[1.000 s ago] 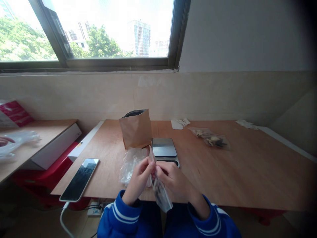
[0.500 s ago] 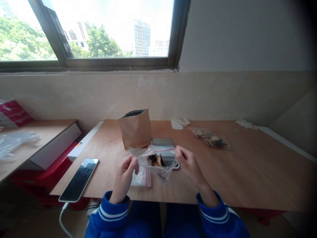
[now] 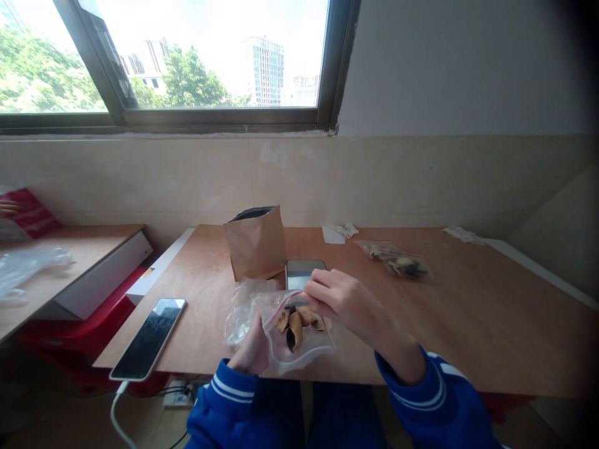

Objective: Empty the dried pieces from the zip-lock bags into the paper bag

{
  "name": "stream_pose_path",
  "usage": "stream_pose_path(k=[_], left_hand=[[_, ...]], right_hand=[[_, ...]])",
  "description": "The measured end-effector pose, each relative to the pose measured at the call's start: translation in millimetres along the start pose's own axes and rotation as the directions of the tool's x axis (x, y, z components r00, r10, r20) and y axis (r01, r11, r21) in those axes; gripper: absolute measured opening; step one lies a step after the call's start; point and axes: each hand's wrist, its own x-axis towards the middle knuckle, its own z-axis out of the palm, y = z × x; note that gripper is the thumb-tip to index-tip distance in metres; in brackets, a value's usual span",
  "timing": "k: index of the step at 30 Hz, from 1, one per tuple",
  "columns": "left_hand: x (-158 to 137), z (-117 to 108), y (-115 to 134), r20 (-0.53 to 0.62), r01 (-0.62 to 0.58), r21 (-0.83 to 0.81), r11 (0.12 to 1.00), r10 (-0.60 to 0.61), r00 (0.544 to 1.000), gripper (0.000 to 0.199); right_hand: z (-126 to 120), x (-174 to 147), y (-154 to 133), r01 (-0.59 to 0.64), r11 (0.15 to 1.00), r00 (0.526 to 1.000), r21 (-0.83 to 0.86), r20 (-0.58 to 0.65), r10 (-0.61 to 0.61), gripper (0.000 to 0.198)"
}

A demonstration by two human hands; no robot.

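A clear zip bag (image 3: 304,358) with a red seal line hangs between my hands above the table's front part, with several curled tan-and-dark dried pieces (image 3: 294,330) inside. My left hand (image 3: 253,349) grips the bag's left side, thumb in front and its other fingers hidden behind the plastic. At the upper edge, my right hand (image 3: 344,302) pinches the red seal with bent fingers. Behind them lies a flat device with a silver top (image 3: 304,267), mostly covered by the bag and my hand. More clear plastic bags (image 3: 238,315) rest left of the held one.
A brown paper pouch (image 3: 256,243) stands upright, its top open. Two filled clear bags (image 3: 397,260) lie at the back right, and white paper scraps (image 3: 339,232) near the wall. A phone with a cable (image 3: 148,340) lies left. Another person's hand (image 3: 8,207) shows at the far left.
My hands have come closer together and turned the bag, so the dried pieces now face me. My right hand moved left along the seal; my left hand shifted right and lower.
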Motion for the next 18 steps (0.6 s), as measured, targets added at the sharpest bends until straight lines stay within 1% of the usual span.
stream_pose_path(k=[3,4,5,6,7,8,9,10,11,12,13,15,18], left_hand=[[-1.3,7.8,4.7,0.049,0.125,-0.113,0.986,-0.120,0.992,0.040],[-1.8,9.7,7.9,0.060,0.138,-0.146,0.980,-0.130,0.990,0.040],[-2.2,11.2,11.3,0.061,0.116,-0.186,0.976,-0.107,0.992,0.039],[-2.2,11.9,14.5,0.052,0.070,-0.229,0.971,-0.059,0.997,0.038],[-1.8,12.0,17.1,0.036,0.012,-0.270,0.963,-0.002,0.999,0.037],[-1.0,11.3,19.1,0.012,-0.053,-0.304,0.951,0.060,0.998,0.036],[-0.1,9.9,20.3,-0.019,-0.114,-0.328,0.938,0.114,0.993,0.035],[1.0,8.0,20.7,-0.052,-0.167,-0.342,0.925,0.159,0.986,0.034],[2.1,5.6,20.6,-0.088,-0.212,-0.347,0.913,0.194,0.977,0.032],[3.0,3.2,20.0,-0.123,-0.248,-0.345,0.905,0.218,0.968,0.030],[3.7,1.1,19.1,-0.153,-0.272,-0.338,0.901,0.232,0.961,0.027],[4.2,-0.9,17.6,-0.198,-0.308,-0.304,0.901,0.257,0.946,0.023],[3.9,3.1,17.4,-0.215,-0.346,-0.259,0.902,0.295,0.931,0.021]], right_hand=[[2.8,2.5,2.4,0.047,0.998,0.996,-0.036,0.076,-0.044,0.017],[3.6,2.3,2.5,0.041,0.999,0.996,-0.020,0.075,-0.040,0.013],[4.1,1.5,2.1,0.018,1.000,0.998,0.009,0.053,-0.018,0.010],[4.4,0.4,1.3,-0.028,0.998,1.000,0.053,0.010,0.028,0.010],[4.5,-1.0,-0.1,-0.092,0.989,0.994,0.114,-0.043,0.098,0.012],[4.6,-2.5,-1.9,-0.165,0.968,0.978,0.191,-0.096,0.186,0.012],[5.2,-3.9,-4.0,-0.236,0.932,0.951,0.275,-0.131,0.279,0.011],[6.3,-5.0,-6.3,-0.294,0.887,0.921,0.357,-0.142,0.363,0.009],[8.3,-5.6,-8.4,-0.339,0.838,0.896,0.427,-0.124,0.426,0.008],[11.3,-5.7,-10.3,-0.370,0.794,0.883,0.483,-0.082,0.462,0.007],[15.1,-5.3,-11.6,-0.389,0.759,0.882,0.522,-0.025,0.470,0.008],[25.0,-3.0,-12.4,-0.407,0.714,0.893,0.570,0.085,0.441,0.011],[40.7,2.6,-9.7,-0.441,0.680,0.889,0.586,0.184,0.418,0.016]])
